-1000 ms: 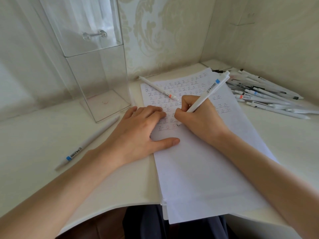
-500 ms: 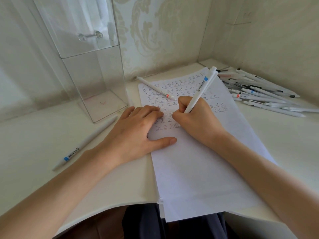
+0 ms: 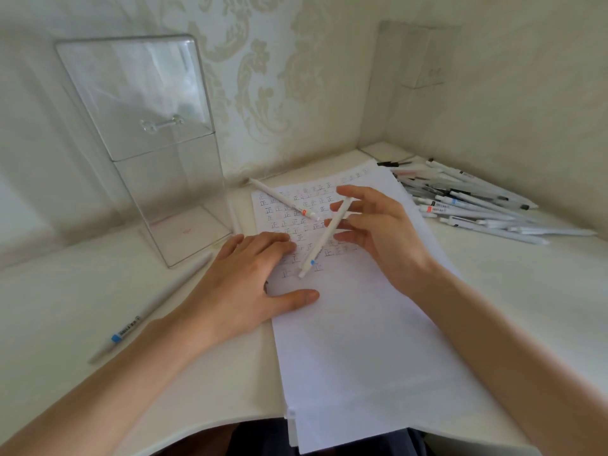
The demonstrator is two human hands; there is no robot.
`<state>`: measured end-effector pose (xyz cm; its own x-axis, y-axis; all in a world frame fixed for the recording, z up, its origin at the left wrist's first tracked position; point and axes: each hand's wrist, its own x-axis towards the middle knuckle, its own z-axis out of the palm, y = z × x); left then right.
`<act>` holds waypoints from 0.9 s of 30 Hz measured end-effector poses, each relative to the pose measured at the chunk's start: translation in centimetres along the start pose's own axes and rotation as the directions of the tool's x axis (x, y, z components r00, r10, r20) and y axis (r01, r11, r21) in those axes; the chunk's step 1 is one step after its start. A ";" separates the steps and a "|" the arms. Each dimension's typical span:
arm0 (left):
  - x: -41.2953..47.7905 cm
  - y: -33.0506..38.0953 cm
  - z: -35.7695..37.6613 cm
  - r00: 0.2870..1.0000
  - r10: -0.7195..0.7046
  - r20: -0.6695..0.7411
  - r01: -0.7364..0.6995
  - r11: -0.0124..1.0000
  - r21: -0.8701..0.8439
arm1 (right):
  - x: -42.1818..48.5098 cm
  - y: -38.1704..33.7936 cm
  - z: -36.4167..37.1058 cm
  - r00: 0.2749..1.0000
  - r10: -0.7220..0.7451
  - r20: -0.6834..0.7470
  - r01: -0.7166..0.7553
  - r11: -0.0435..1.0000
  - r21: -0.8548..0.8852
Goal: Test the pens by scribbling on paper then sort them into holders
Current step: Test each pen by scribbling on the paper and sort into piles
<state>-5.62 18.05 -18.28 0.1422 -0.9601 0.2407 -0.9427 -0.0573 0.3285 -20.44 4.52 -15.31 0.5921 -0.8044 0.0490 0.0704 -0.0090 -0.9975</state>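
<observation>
White bench [image 3: 98, 274] carries paper [image 3: 362, 340]; left hand [image 3: 243, 284] lies flat, fingers straight, on its left edge. Right hand [image 3: 385, 235], fingers spread, loosely pinches a pen [image 3: 324, 238] above the scribbles.

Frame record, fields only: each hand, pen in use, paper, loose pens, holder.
left hand: flat, pressing on the paper
right hand: fingers spread, loosely holds the blue-banded pen
blue-banded pen: tilted, banded end low over the written rows; contact with the sheet unclear
red-banded pen: lies across the paper's top left
spare pen: lies on the desk, left of the left hand
pen pile: right of the paper, by the wall
clear holder: upright, back left
</observation>
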 end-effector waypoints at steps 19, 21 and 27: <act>0.1 0.6 -0.2 0.956 0.279 -0.090 -0.291 0.875 -0.387 | -0.6 0.1 0.8 0.962 -0.148 0.228 0.136 0.988 0.072; 0.0 0.6 -0.4 0.971 0.233 -0.053 -0.234 0.879 -0.416 | -0.5 0.0 0.8 0.956 -0.188 0.223 0.172 0.981 0.091; -1.4 1.2 -0.8 0.977 0.120 -0.176 -0.151 0.973 -0.175 | -0.8 0.0 1.3 0.932 -0.193 0.307 0.218 0.975 -0.049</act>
<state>-6.69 19.54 -17.45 0.0794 -0.8966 0.4357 -0.8860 0.1368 0.4430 -19.86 5.98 -15.29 0.7845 -0.5656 0.2544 0.1586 -0.2136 -0.9640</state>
